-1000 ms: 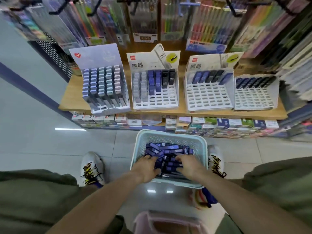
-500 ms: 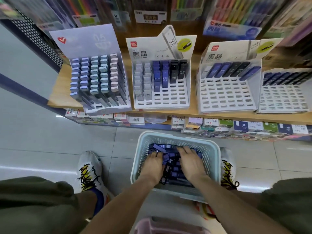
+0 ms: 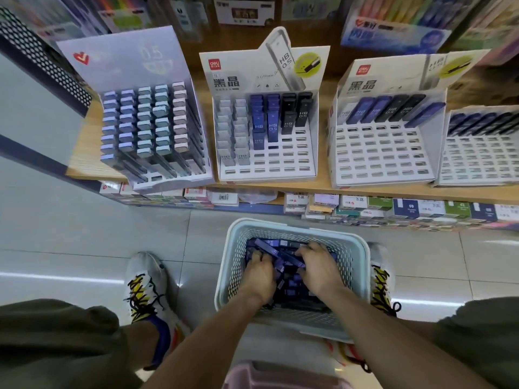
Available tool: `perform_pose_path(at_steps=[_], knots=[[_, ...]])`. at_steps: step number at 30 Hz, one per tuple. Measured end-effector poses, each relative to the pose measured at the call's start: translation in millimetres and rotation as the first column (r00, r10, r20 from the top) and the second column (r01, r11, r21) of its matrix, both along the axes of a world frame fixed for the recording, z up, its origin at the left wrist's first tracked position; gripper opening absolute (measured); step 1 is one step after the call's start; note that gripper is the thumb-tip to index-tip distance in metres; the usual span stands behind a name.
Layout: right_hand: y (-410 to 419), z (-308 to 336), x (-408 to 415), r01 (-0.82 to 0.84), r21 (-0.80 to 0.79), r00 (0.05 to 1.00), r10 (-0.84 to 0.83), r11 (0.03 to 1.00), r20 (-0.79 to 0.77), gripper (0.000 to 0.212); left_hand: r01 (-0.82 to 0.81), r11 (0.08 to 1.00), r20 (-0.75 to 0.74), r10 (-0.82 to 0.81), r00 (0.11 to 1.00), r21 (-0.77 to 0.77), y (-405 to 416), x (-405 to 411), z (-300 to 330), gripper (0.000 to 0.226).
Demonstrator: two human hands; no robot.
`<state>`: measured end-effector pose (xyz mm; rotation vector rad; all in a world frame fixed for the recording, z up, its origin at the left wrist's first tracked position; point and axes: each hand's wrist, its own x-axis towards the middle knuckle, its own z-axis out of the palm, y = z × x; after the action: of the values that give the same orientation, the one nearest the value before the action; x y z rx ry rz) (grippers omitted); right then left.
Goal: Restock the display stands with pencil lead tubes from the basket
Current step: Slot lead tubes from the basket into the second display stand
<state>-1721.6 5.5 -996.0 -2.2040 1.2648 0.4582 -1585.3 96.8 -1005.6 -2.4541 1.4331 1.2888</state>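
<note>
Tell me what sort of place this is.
Most likely a stationery shop aisle: cardboard display stands of pencil lead tubes on a wooden shelf, hanging pen packs above, boxed stock underneath.

Basket [image 3: 356,256]: pale mint-blue with a perforated lattice wall, filled with dark navy and violet-blue lead tubes [image 3: 283,259]. Display stands on the light wood-grain shelf [image 3: 84,141] — at its left end a frosted lilac-grey stand [image 3: 118,60] with a red heart mark and columns of lavender, teal and dusty pink caps; next a white slotted stand [image 3: 266,167] holding grey, royal blue and black tubes; toward the right end two more white slotted stands [image 3: 379,161] with navy and black tubes. Shoes [image 3: 146,284] — white, yellow-and-black patterned, black laces; floor [image 3: 70,234] glossy pale grey tile.
</note>
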Motion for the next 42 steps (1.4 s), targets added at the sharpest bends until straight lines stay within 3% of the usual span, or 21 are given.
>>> perform_pose_path(at_steps=[3, 5, 9, 12, 14, 16, 21, 26, 30, 33, 38, 42], knots=[[1.5, 4.4, -1.4, 0.07, 0.042, 0.997, -0.071, 0.997, 0.007, 0.033, -0.197, 0.98, -0.16, 0.195, 0.968, 0.006, -0.9, -5.1, 10.3, 0.029], [1.4, 9.2, -3.4, 0.155, 0.061, 0.987, -0.157, 0.986, 0.032, 0.026, -0.361, 0.931, -0.308, 0.357, 0.882, 0.047, -0.9, -6.7, 23.2, 0.016], [3.3, 27.2, -6.5, 0.379, 0.21, 0.91, -0.405, 0.901, 0.095, 0.016, -0.621, 0.748, -0.491, 0.643, 0.588, 0.235, 3.2, -6.2, 38.5, 0.022], [5.9, 53.4, -5.0, 0.547, 0.448, 0.724, -0.668, 0.707, 0.17, 0.013, -0.75, 0.561, -0.522, 0.782, 0.341, 0.351, 4.8, -9.1, 53.6, 0.018], [10.9, 81.4, -1.5, 0.554, 0.596, 0.626, -0.763, 0.58, 0.16, 0.016, -0.779, 0.466, -0.578, 0.799, 0.165, 0.421, 1.8, -9.0, 76.2, 0.016], [16.1, 110.6, 2.4, 0.508, 0.669, 0.603, -0.779, 0.543, 0.173, 0.019, -0.757, 0.428, -0.631, 0.775, 0.027, 0.494, -0.6, -9.9, 105.8, 0.024], [13.5, 187.6, 10.6, 0.409, 0.715, 0.563, -0.774, 0.566, 0.29, 0.017, -0.693, 0.53, -0.737, 0.675, -0.004, 0.489, -2.7, -2.3, 175.8, 0.05], [-6.0, 269.0, 27.0, 0.339, 0.619, 0.609, -0.667, 0.708, 0.429, 0.014, -0.673, 0.64, -0.865, 0.502, -0.001, 0.372, -7.3, 13.2, 262.4, 0.049], [-24.9, 329.4, 43.7, 0.201, 0.473, 0.692, -0.467, 0.857, 0.551, 0.015, -0.664, 0.697, -0.933, 0.359, -0.003, 0.27, -18.6, 30.8, 326.2, 0.043], [-35.5, 361.7, 54.2, 0.1, 0.35, 0.697, -0.316, 0.931, 0.643, 0.013, -0.695, 0.692, -0.946, 0.319, 0.052, 0.196, -27.4, 45.2, 353.5, 0.035], [-49.3, 377.1, 69.7, -0.036, 0.261, 0.7, -0.162, 0.965, 0.695, 0.011, -0.729, 0.675, -0.967, 0.243, 0.077, 0.112, -32.1, 62.4, 366.4, 0.032], [-63.8, 367.4, 81.4, -0.124, 0.116, 0.748, 0.015, 0.985, 0.664, 0.023, -0.765, 0.628, -0.967, 0.253, 0.024, 0.145, -38.0, 67.0, 360.7, 0.031]])
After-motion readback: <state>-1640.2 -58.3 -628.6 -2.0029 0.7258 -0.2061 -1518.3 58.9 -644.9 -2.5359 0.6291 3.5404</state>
